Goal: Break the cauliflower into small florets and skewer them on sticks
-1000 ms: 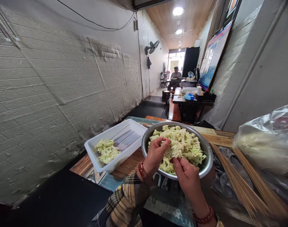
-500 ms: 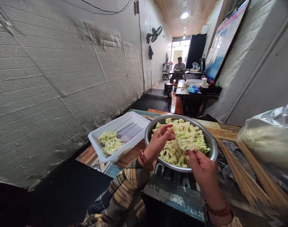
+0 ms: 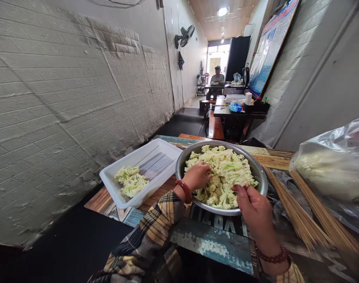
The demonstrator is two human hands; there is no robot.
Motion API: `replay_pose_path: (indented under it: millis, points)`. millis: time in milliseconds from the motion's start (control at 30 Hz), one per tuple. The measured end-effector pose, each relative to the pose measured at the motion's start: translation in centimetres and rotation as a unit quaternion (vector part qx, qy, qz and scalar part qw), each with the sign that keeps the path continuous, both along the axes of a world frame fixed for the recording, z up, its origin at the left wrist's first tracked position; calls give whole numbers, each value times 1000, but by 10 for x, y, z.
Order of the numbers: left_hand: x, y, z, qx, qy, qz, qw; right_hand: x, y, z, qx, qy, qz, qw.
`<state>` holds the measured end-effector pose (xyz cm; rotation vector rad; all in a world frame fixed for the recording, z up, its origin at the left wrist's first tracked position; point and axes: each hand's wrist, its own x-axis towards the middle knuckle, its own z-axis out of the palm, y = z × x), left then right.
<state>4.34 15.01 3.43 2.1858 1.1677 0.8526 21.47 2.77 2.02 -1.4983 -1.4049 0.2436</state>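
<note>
A metal bowl (image 3: 264, 184) full of cauliflower florets (image 3: 216, 188) stands before me on the table. My left hand (image 3: 197, 176) reaches over its left side, fingers curled down among the florets; what they grip, if anything, is hidden. At the bowl's right, my right hand (image 3: 253, 204) pinches the near end of a flat cluster of cauliflower (image 3: 234, 171), which lies over the other florets. No stick can be made out in that cluster. Left of the bowl, a white plastic tray (image 3: 110, 192) holds cauliflower pieces (image 3: 132, 181) with thin sticks running out from them.
Two bundles of thin wooden skewers (image 3: 297, 214) lie right of the bowl, beside a clear plastic bag (image 3: 329, 169) with pale contents. A brick-patterned wall (image 3: 64, 98) runs along the left. Farther back are another table (image 3: 226, 112) and a seated person (image 3: 217, 78).
My left hand has lowered from above the bowl into the florets, and its fingers have curled. The cluster in my right hand has come down slightly onto the heap. The view has shifted slightly.
</note>
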Motion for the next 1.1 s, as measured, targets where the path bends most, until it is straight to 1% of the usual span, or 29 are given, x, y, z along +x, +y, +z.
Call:
replay_pose_path:
  millis: [100, 167, 233, 367, 433, 467, 500, 567, 600, 633, 733, 867, 1100]
  points:
    - [3, 2, -6, -16, -2, -5, 1000, 1, 0, 0, -27, 18, 31, 999]
    - [2, 3, -7, -25, -12, -3, 1000, 2, 1, 0, -28, 21, 30, 999]
    - [1, 3, -4, -35, -30, 3, 999, 3, 1, -1, -29, 22, 28, 999]
    - [-5, 0, 6, -66, -82, 13, 994, 4, 0, -1, -27, 18, 34, 999]
    - [-8, -3, 10, -107, -132, 4, 985, 4, 0, -2, -23, 14, 40, 999]
    - [-9, -6, 11, -145, -176, -7, 974, 5, 0, -2, -22, 13, 44, 999]
    - [-10, -8, 12, -190, -230, -21, 954, 5, 0, -3, -23, 12, 50, 998]
    - [-10, -13, 13, -272, -338, -43, 900, 6, 1, -4, -28, 1, 66, 997]
    - [-10, -15, 13, -296, -377, -47, 876, 6, 1, -4, -31, -9, 77, 997]
    - [-9, -17, 12, -306, -401, -46, 862, 6, 1, -4, -33, -21, 88, 995]
    - [-6, -21, 13, -312, -443, -31, 840, 4, 0, -2, -31, -45, 98, 994]
    - [-7, -24, 16, -321, -483, -16, 815, 2, -2, 0, -36, -41, 80, 995]
    - [-12, -24, 14, -349, -537, -39, 767, 6, 2, -5, -38, -77, 85, 993]
